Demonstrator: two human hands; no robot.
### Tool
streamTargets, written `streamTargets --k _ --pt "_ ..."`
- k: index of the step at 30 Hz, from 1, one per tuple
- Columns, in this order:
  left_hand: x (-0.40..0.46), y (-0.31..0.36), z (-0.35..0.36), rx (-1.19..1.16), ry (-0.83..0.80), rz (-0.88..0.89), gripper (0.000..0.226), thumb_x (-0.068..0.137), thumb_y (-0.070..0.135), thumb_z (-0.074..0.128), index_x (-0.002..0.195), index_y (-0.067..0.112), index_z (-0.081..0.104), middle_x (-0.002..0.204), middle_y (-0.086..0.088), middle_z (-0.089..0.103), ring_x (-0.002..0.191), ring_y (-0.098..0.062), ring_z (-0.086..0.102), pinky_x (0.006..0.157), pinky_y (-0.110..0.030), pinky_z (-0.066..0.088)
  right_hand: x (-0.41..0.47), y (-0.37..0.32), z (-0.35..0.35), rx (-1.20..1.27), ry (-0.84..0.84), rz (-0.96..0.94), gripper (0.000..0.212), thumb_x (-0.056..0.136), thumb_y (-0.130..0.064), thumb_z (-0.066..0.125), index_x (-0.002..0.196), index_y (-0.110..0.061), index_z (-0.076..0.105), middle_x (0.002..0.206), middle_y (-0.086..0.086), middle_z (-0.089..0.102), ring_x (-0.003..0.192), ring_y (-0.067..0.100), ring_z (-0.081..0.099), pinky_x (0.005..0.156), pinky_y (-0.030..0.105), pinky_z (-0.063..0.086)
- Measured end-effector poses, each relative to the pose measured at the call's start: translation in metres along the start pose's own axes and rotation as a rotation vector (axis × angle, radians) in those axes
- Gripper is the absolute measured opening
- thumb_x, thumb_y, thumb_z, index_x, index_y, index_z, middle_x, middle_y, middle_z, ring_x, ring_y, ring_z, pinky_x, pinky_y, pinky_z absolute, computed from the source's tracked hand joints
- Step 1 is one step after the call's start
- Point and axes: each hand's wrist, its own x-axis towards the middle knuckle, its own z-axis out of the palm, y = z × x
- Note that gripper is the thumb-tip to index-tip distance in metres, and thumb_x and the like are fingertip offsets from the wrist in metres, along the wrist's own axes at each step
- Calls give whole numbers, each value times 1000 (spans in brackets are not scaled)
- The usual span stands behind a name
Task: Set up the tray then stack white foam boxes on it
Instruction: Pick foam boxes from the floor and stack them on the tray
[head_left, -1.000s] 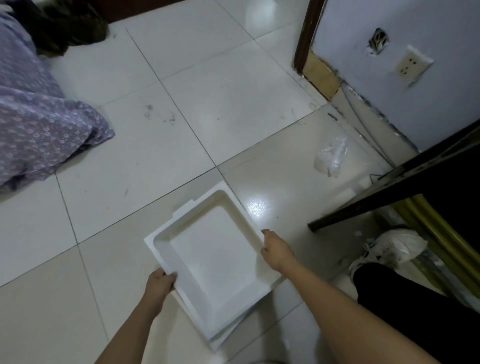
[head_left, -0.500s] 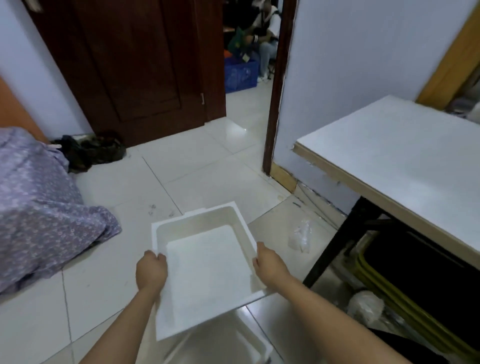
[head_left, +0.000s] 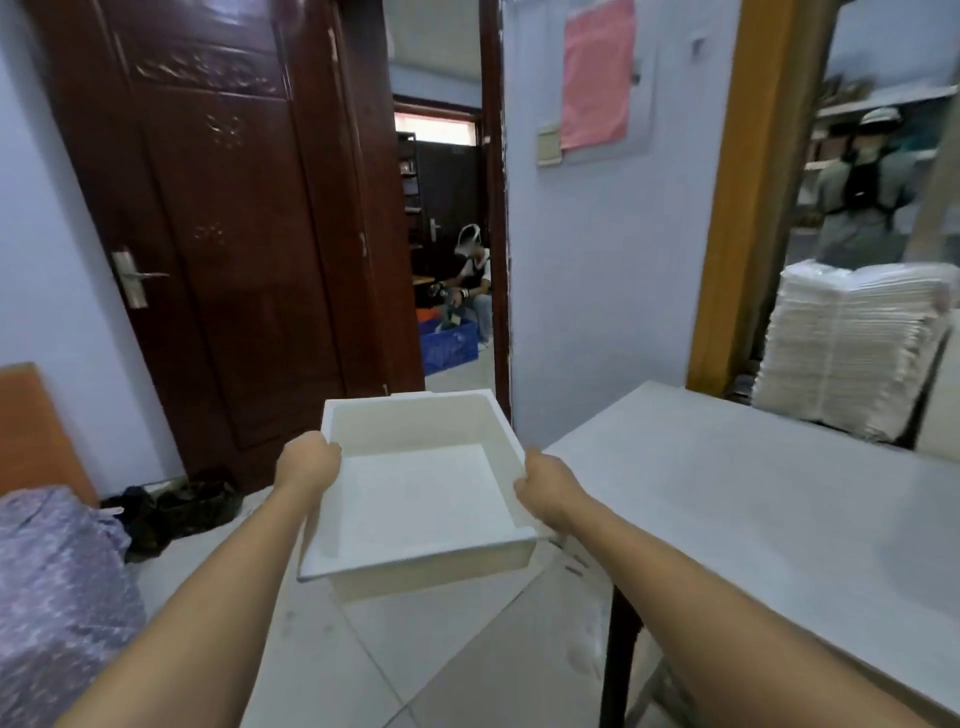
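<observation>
Both hands, left hand (head_left: 307, 464) and right hand (head_left: 546, 488), are clamped on opposite side walls of the white foam tray (head_left: 415, 488), arms extended forward and level. A second ago the tray lay on the floor; it is now raised to about counter height, just left of the counter (head_left: 753, 493). Setting it down appears next, with the stacked foam boxes (head_left: 852, 353) at the far end.

Setting is judged a small back room used for packing or storage, not a home kitchen. A plain white worktable (head_left: 753, 499) is seen at right, with a tall stack of white foam trays (head_left: 852, 358) at its far end. A dark wooden door (head_left: 218, 234) stands at left; a blue crate (head_left: 449, 345) is seen through the far doorway.
</observation>
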Motion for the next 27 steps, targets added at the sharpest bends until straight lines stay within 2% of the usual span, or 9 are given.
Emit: streamTargets --k 5,8,10,14,17,21,24,26,27 --pt "-8 105 -29 17 -39 125 33 96 18 42 112 -5 59 117 -22 63 108 -39 59 80 -35 47 -15 21 -101 53 85 103 31 92 -13 44 121 -7 51 115 12 58 104 29 57 79 33 48" --pt "-27 185 -36 -9 -66 230 35 95 18 42 117 -4 57 121 -21 62 112 -37 58 86 -36 48 -34 52 -168 144 149 198 28 89 -14 48 115 -8 54 104 7 55 92 25 54 58 28 46" --pt "-46 241 -35 -42 -111 316 36 94 17 42 119 -4 56 124 -22 61 115 -37 57 89 -36 48 -55 78 -213 196 193 275 28 86 -13 52 114 -9 54 104 6 55 91 24 54 51 24 42" --pt "-99 346 -28 -164 -203 451 33 94 14 42 118 -3 57 109 -19 63 90 -33 60 70 -34 48 -110 130 -299 229 286 445 31 85 -12 55 115 -8 54 111 14 59 86 25 56 56 25 45" --pt "-149 414 -20 -258 -273 556 29 91 14 44 113 2 59 108 -19 64 88 -32 59 69 -32 44 -158 160 -356 172 368 562 34 89 -16 53 121 -6 48 111 14 55 82 24 54 60 28 45" --pt "-213 478 -5 -447 -440 588 21 90 22 47 106 10 54 98 -9 58 86 -26 57 71 -32 45 -222 192 -406 26 461 748 46 92 -23 50 133 -4 43 118 11 51 95 26 50 68 28 42" --pt "-247 517 16 -578 -639 639 32 85 27 49 108 6 56 102 -9 63 92 -26 62 83 -38 54 -258 218 -423 28 525 857 45 92 -18 47 133 1 44 126 14 54 102 27 55 72 27 40" --pt "-274 529 23 -599 -762 629 27 89 24 51 110 7 56 101 -9 62 94 -24 60 87 -37 52 -274 233 -428 46 554 914 43 94 -14 42 132 6 45 117 15 57 98 24 53 74 26 36" --pt "-288 531 24 -600 -805 623 23 91 21 51 109 7 55 100 -9 60 91 -23 57 83 -33 48 -281 239 -431 37 582 932 36 94 -13 41 123 5 50 100 13 58 92 24 50 73 26 36"
